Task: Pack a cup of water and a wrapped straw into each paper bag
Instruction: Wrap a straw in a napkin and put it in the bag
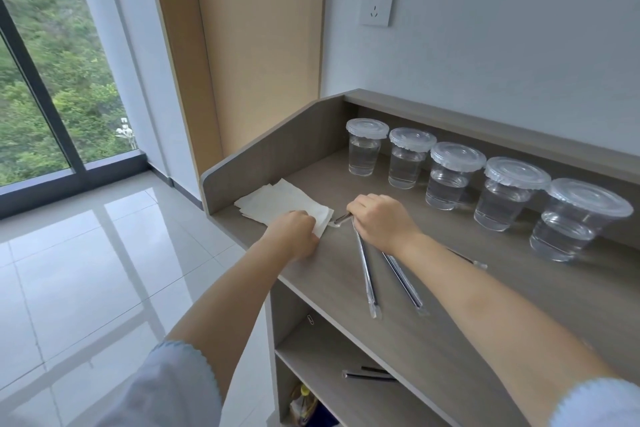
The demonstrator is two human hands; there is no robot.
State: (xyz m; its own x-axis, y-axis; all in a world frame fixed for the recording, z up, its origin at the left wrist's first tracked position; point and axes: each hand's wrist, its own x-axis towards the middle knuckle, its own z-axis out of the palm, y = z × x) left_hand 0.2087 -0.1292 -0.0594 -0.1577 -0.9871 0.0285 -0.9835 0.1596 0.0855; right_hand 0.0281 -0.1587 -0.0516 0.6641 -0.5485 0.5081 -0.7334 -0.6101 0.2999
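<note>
A: Where are the paper bags (284, 203)?

B: Flat in a white stack at the counter's (433, 315) left end, against its side wall. The left hand (294, 230) pinches the stack's near corner.

A: And the straws?

B: Just right of the stack, the right hand (379, 220) is curled around the top of a wrapped straw (341, 218). Two more wrapped straws (384, 274) fan out from under it toward the counter's front edge.

A: Cups?

B: Five lidded cups of water (453, 175) stand in a row along the counter's back wall, well apart from the stack. On the shelf (346, 388) beneath the counter lie more dark straws (367, 374).
</note>
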